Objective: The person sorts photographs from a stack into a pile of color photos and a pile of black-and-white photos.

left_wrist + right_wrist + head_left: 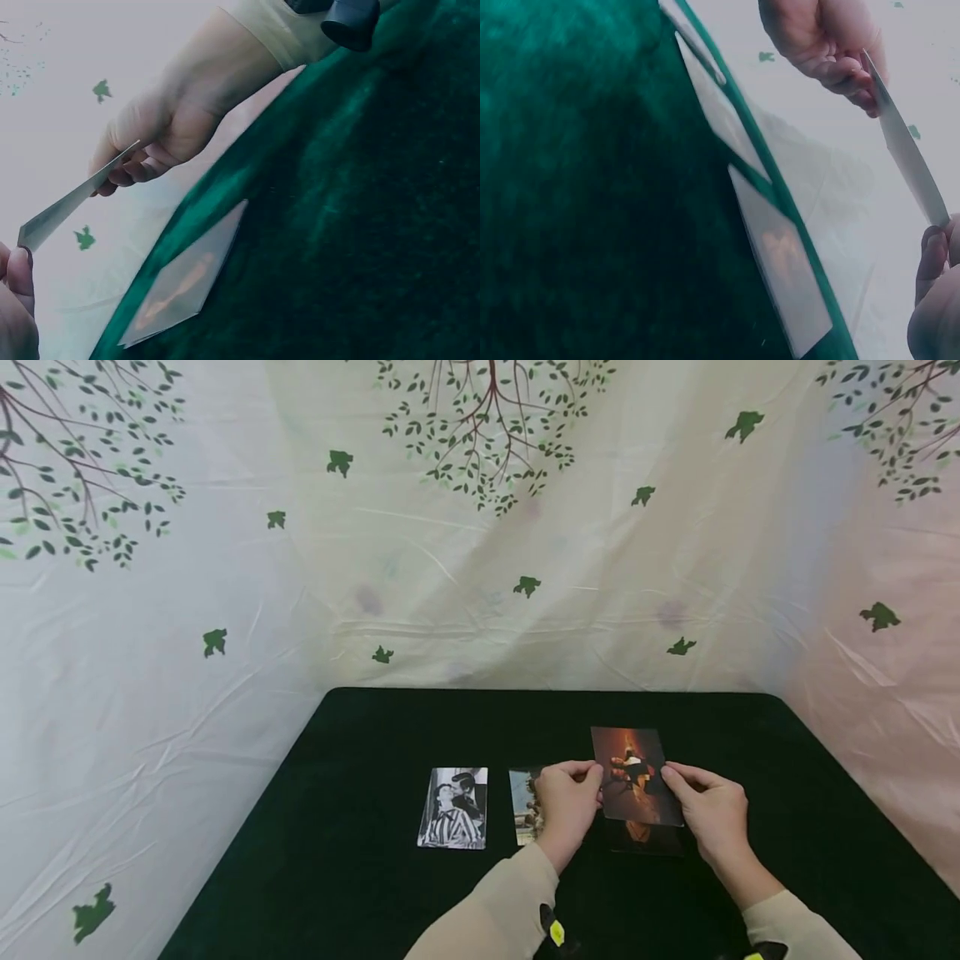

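Note:
A photo card [632, 775] with a glowing orange and dark picture is held up between both hands. My left hand [567, 802] pinches its left edge and my right hand [712, 810] pinches its right edge. Both wrist views show the card [71, 202] nearly edge-on, raised off the table. Below it lies another dark card [639, 837] with an orange figure, mostly hidden in the head view; the left wrist view shows a doubled edge on this card [184, 277]. A colour photo card [525, 806] with blue sky lies partly behind my left hand.
To the left, a black-and-white photo card [453, 808] of two people lies flat on the dark green tablecloth [337, 877]. Pale fabric walls [450, 627] printed with branches and green birds surround the table's back and sides.

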Motion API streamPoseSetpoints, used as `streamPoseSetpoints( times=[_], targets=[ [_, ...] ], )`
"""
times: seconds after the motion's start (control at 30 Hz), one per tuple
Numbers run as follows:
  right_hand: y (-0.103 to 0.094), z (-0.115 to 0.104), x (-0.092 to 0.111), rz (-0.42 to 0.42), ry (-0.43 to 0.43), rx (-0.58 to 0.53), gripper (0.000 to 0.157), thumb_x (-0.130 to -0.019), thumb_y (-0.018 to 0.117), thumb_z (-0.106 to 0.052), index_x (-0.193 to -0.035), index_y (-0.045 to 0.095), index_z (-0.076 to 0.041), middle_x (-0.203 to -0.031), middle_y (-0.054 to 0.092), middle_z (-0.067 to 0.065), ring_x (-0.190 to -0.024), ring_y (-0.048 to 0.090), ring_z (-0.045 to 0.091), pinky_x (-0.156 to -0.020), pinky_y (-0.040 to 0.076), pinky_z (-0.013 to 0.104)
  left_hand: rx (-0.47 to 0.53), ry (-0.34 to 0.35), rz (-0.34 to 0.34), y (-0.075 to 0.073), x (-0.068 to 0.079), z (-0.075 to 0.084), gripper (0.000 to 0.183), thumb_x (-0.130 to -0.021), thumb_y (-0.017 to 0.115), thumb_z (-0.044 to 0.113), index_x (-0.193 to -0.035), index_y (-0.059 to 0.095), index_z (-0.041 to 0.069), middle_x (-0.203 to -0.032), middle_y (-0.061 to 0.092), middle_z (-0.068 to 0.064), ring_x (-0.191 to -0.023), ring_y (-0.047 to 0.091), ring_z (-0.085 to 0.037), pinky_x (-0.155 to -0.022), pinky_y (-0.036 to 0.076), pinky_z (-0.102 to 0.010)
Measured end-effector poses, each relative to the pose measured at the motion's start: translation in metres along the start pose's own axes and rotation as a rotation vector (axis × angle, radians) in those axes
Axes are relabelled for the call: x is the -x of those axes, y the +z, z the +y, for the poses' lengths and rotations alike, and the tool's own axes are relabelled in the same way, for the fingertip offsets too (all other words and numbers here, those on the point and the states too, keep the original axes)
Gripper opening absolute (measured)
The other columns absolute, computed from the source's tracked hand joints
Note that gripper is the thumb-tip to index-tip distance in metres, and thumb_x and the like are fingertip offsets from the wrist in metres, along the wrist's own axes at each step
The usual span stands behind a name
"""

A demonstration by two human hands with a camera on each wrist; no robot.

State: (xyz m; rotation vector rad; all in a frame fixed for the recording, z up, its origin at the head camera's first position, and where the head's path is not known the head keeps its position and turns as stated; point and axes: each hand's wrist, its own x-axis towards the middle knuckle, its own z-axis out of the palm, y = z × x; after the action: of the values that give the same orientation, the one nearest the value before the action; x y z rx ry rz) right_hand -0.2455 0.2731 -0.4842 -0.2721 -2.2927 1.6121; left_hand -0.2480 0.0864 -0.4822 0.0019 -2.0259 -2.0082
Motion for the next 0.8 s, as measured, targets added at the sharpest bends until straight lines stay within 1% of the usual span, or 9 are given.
streamPoseSetpoints(
  times=[0.13,0.27,0.4,0.5,0.57,0.67,0.73,0.8],
  targets=[
    [-0.007,0.011,-0.002,0.008,0.021,0.066,0.049,-0.084,0.069,-0.048,-0.113,0.072,-0.009,-0.097,0.068,-0.005,-0.078,0.060,0.002,-0.059,0.052,0.022,-0.025,0.021,-0.002,0.011,0.003,-0.006,0.007,-0.088,0.070,0.011,-0.089,0.077,0.012,-0.065,0.065,0.006,-0.048,0.060,-0.008,-0.045,0.049,-0.024],
    [-0.011,0.019,-0.004,-0.022,0.021,0.124,0.049,-0.086,0.067,-0.049,-0.114,0.071,-0.009,-0.106,0.068,0.003,-0.079,0.059,0.000,-0.060,0.053,0.023,-0.102,0.023,-0.001,0.016,0.007,-0.013,0.007,-0.087,0.070,0.011,-0.088,0.077,0.014,-0.061,0.063,0.010,-0.046,0.058,-0.004,-0.044,0.048,-0.023],
    [-0.013,0.025,-0.007,-0.048,-0.017,0.191,0.046,-0.088,0.065,-0.048,-0.113,0.071,-0.009,-0.112,0.068,0.010,-0.079,0.057,-0.007,-0.060,0.052,0.021,-0.207,-0.004,-0.003,0.017,0.008,-0.020,0.007,-0.087,0.071,0.015,-0.085,0.078,0.017,-0.057,0.060,0.016,-0.044,0.056,-0.001,-0.043,0.046,-0.023],
    [-0.016,0.031,-0.009,-0.060,-0.056,0.242,0.044,-0.089,0.064,-0.048,-0.111,0.072,-0.010,-0.114,0.068,0.012,-0.081,0.055,-0.009,-0.061,0.050,0.019,-0.277,-0.019,-0.008,0.020,0.008,-0.025,0.007,-0.087,0.072,0.018,-0.084,0.078,0.018,-0.056,0.059,0.018,-0.043,0.055,0.002,-0.050,0.047,-0.022],
    [-0.016,0.034,-0.010,-0.074,-0.067,0.267,0.044,-0.089,0.062,-0.048,-0.111,0.072,-0.012,-0.115,0.068,0.012,-0.083,0.055,-0.005,-0.061,0.048,0.020,-0.321,-0.021,0.000,0.020,0.008,-0.028,0.007,-0.086,0.072,0.020,-0.082,0.078,0.019,-0.055,0.059,0.019,-0.043,0.054,0.004,-0.058,0.049,-0.022],
    [-0.015,0.039,-0.011,-0.096,-0.056,0.289,0.045,-0.090,0.061,-0.050,-0.112,0.072,-0.012,-0.117,0.067,0.012,-0.089,0.056,0.005,-0.062,0.048,0.022,-0.375,-0.025,-0.004,0.020,0.007,-0.032,0.007,-0.086,0.072,0.021,-0.082,0.078,0.020,-0.056,0.059,0.020,-0.043,0.053,0.005,-0.068,0.049,-0.025],
    [-0.015,0.041,-0.011,-0.116,-0.038,0.294,0.045,-0.091,0.060,-0.050,-0.113,0.071,-0.013,-0.118,0.066,0.012,-0.092,0.057,0.012,-0.062,0.048,0.024,-0.405,-0.027,-0.010,0.021,0.006,-0.033,0.008,-0.086,0.072,0.022,-0.081,0.078,0.021,-0.057,0.059,0.020,-0.045,0.053,0.005,-0.071,0.049,-0.028],
    [-0.017,0.043,-0.012,-0.143,-0.013,0.288,0.046,-0.091,0.059,-0.050,-0.115,0.070,-0.013,-0.119,0.065,0.013,-0.093,0.057,0.016,-0.062,0.048,0.026,-0.426,-0.031,-0.020,0.022,0.006,-0.035,0.008,-0.086,0.073,0.022,-0.079,0.078,0.021,-0.059,0.060,0.020,-0.049,0.054,0.004,-0.072,0.048,-0.030]
  ],
)
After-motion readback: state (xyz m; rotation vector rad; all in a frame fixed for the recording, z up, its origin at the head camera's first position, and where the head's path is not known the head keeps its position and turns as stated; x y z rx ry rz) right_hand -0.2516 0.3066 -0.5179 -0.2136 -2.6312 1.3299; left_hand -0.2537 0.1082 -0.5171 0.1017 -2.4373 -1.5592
